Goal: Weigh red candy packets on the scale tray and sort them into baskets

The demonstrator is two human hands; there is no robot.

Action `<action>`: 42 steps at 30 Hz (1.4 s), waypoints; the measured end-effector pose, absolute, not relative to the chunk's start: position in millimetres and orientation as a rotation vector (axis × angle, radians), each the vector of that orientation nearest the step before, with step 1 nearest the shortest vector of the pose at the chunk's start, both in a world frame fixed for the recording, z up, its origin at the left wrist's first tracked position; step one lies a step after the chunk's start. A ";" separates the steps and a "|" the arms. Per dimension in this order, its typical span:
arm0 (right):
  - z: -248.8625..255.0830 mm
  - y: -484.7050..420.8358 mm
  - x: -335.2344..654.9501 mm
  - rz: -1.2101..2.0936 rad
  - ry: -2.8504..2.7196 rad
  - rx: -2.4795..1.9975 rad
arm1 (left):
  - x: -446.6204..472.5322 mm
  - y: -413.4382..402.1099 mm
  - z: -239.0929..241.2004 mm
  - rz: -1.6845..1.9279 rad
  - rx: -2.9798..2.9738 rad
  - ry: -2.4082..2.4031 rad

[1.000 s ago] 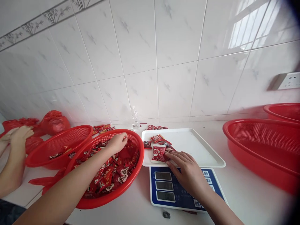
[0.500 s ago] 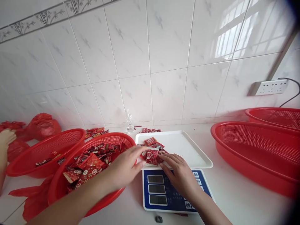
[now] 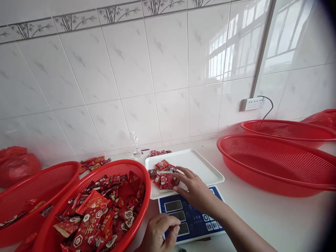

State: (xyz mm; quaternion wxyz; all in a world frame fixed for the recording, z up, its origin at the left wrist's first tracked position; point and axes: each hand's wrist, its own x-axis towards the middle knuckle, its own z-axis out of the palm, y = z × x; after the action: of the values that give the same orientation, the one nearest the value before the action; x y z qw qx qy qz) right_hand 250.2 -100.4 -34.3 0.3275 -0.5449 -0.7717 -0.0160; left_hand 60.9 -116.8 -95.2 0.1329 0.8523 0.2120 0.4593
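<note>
My right hand (image 3: 194, 189) reaches over the white tray (image 3: 202, 164) of a scale, fingers apart. Its fingertips are at the right edge of a small pile of red candy packets (image 3: 166, 180); whether they touch is hard to tell. My left hand (image 3: 160, 232) is lower down, at the left front of the scale's blue panel (image 3: 194, 217). Its fingers are curled in toward the thumb, and nothing shows between them. To the left, a red basket (image 3: 147, 175) holds many red wrapped candies and snack packets (image 3: 90, 224).
Another red basket (image 3: 70, 168) with a few packets stands at far left, beside a red plastic bag (image 3: 19, 166). Two red baskets are at right, the nearer one (image 3: 246, 175) beside the tray. A clear bottle (image 3: 135, 143) and loose packets (image 3: 96, 162) lie near the tiled wall.
My left hand has drawn back from the packets on the tray, down to the scale's front. My right hand stays by the pile. The view has swung right, and the other person's hand is out of sight.
</note>
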 end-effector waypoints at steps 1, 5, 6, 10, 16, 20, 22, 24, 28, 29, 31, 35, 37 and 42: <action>-30.6 -97.1 249.3 -0.030 -2.053 -1.437 | 59.8 -116.8 -98.8 1.315 2.404 0.604; -19.6 -75.3 243.0 0.069 -2.205 -1.426 | 57.5 -119.4 -108.8 1.271 2.335 0.531; -18.5 -69.5 241.2 0.093 -2.254 -1.410 | 57.3 -119.6 -109.5 1.260 2.350 0.526; -18.2 -54.9 235.5 0.115 -2.410 -1.354 | 55.7 -118.2 -107.3 1.233 2.443 0.579; -18.9 -47.8 229.8 0.047 -2.368 -1.443 | 54.8 -117.5 -107.6 1.108 2.570 0.624; -21.2 -40.1 229.0 0.057 -2.299 -1.495 | 55.5 -118.9 -108.0 1.085 2.620 0.601; -22.1 -37.2 228.6 0.066 -2.265 -1.507 | 54.8 -118.9 -106.0 1.077 2.637 0.602; -21.4 -35.6 228.4 0.072 -2.220 -1.516 | 54.0 -118.5 -103.5 1.089 2.645 0.605; -11.2 -34.8 237.5 0.100 -2.072 -1.577 | 53.0 -118.1 -100.4 1.125 2.650 0.599; -6.7 -35.1 243.8 0.116 -2.024 -1.605 | 52.8 -118.3 -100.0 1.124 2.651 0.602; 3.9 -36.9 262.6 0.141 -1.920 -1.672 | 52.4 -118.9 -99.4 1.109 2.654 0.611; 24.6 -47.3 322.6 0.065 -1.668 -1.860 | 53.8 -119.9 -98.8 1.155 2.660 0.600; 29.7 -56.0 360.3 -0.015 -1.566 -1.949 | 56.2 -120.2 -99.8 1.204 2.666 0.592; 14.0 -79.2 457.5 -0.371 -1.473 -2.153 | 62.6 -121.0 -101.6 1.337 2.690 0.570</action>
State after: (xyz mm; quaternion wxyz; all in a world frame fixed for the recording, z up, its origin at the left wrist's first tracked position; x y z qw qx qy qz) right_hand 457.5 -79.2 14.0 0.2506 -0.7910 -0.5412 -0.1362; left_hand 62.6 -121.0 -101.6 0.0419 0.8790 0.1862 0.4370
